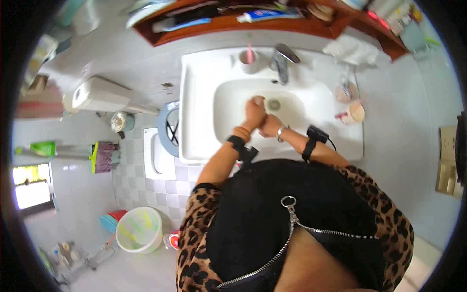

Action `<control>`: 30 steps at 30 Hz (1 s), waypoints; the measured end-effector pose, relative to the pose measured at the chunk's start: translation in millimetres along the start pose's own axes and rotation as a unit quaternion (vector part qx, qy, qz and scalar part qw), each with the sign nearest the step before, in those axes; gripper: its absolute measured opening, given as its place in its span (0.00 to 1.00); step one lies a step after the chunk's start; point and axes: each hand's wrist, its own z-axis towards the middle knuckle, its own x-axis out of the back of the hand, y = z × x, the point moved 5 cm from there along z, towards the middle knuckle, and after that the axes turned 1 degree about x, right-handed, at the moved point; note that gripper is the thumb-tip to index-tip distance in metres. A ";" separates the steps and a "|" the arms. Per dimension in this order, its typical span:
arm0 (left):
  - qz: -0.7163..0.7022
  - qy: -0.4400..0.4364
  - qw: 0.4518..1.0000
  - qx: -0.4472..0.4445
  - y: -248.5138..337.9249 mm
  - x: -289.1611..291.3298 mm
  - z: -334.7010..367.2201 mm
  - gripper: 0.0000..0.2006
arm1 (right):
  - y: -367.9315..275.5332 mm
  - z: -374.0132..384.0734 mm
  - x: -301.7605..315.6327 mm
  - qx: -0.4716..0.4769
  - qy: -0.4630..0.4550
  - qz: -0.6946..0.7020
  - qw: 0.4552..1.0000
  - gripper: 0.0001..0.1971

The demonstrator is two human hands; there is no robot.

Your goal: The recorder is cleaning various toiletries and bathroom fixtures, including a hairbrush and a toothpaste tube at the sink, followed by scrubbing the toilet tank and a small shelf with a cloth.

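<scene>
Over the basin of a white sink [197, 104], my two hands meet. My left hand [255, 112] is closed, its fingers curled near a small pale patch; what it holds, if anything, is too blurred to tell. Against its wrist side lies my right hand [269, 126], also closed, with its fingertips hidden. A silver bracelet [279, 132] circles the right wrist. Just beyond the hands is the round drain [274, 104]. A grey metal faucet [281, 65] stands at the sink's back; no stream of water is visible from it.
A cup [247, 67] with a pink toothbrush [250, 51] stands left of the faucet. On the right rim are a pinkish holder [344, 93] and a cream cup [356, 112]. A brown shelf [321, 27] carries a toothpaste tube [270, 15]. A squat toilet [158, 155] and bucket [139, 230] lie left.
</scene>
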 end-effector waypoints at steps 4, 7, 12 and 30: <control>0.020 0.054 0.990 0.129 -9.8 -26.9 -17.6 0.12 | 24.1 -16.4 -25.8 -0.165 -0.093 0.130 0.973 0.13; 0.054 0.105 0.981 0.153 -15.6 -16.9 -24.3 0.13 | 11.5 -25.5 -19.4 -0.114 -0.096 0.395 0.906 0.14; -0.090 -0.451 0.873 0.165 18.8 10.1 -5.2 0.24 | -6.4 -40.6 37.6 -0.192 -0.182 0.751 0.604 0.14; -0.673 -0.211 0.664 0.250 48.6 72.9 21.1 0.15 | -42.2 -6.7 98.8 -0.010 -0.272 0.960 0.071 0.17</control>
